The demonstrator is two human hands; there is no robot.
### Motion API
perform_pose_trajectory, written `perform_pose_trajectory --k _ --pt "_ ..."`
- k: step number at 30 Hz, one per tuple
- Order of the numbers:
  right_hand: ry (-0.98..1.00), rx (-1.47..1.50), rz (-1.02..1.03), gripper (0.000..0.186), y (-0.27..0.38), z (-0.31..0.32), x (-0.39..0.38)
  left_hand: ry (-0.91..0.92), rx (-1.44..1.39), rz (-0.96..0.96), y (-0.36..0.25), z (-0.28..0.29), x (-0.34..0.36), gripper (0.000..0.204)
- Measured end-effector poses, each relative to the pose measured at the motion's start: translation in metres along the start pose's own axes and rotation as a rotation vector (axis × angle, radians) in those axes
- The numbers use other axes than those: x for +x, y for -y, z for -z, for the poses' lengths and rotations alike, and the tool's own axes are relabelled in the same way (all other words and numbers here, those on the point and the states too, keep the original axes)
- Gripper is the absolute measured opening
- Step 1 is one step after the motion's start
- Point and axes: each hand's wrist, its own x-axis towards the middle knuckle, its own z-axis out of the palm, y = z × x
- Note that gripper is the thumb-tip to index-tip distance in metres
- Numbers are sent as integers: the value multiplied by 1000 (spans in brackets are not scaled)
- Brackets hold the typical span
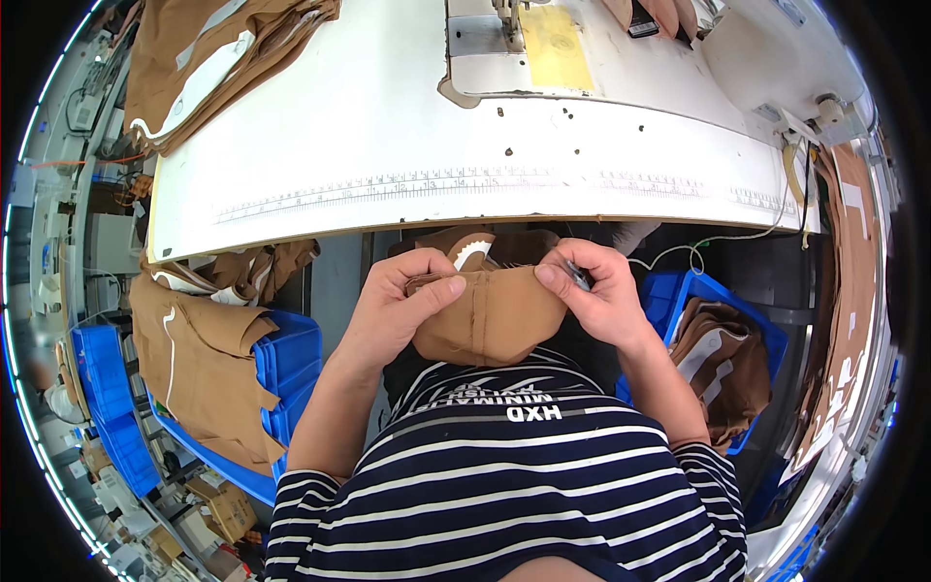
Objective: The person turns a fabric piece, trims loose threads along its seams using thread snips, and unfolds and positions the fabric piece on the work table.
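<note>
A brown piece of sewn fabric (495,315) hangs over my lap, just below the table's front edge, with a stitched seam running down its middle. My left hand (412,296) pinches its upper left edge between thumb and fingers. At the upper right edge, my right hand (596,291) grips the same fabric with thumb and forefinger. A small dark metal tool (579,275) shows between the fingers of that hand; most of it is hidden, so its kind is unclear. Behind the fabric, more brown cloth with a white toothed strip (473,250) is partly visible.
The white sewing table (388,209) with a printed ruler spans the front, bearing a sewing machine (506,24) and stacked brown pieces (208,73). Blue bins (296,354) with brown fabric (194,359) stand at left; another blue bin (766,325) is at right. A white cable (698,254) hangs nearby.
</note>
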Motion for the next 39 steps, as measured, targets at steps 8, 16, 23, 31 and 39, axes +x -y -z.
perform_pose_trajectory --k 8,16,23,31,39 --pt "-308 -380 532 24 8 -15 -11 63 -578 103 8 30 -13 35" --pt "-100 -263 427 44 4 -69 -7 -204 -463 -127 25 -16 -25 29" --pt "-34 -277 432 18 25 -29 -5 -408 1134 -778 -6 -8 -27 21" --pt "158 289 -113 13 33 13 13 244 -272 189 -4 -26 -20 29" --pt "160 500 -291 12 13 8 7 318 -84 326 2 -18 -10 35"
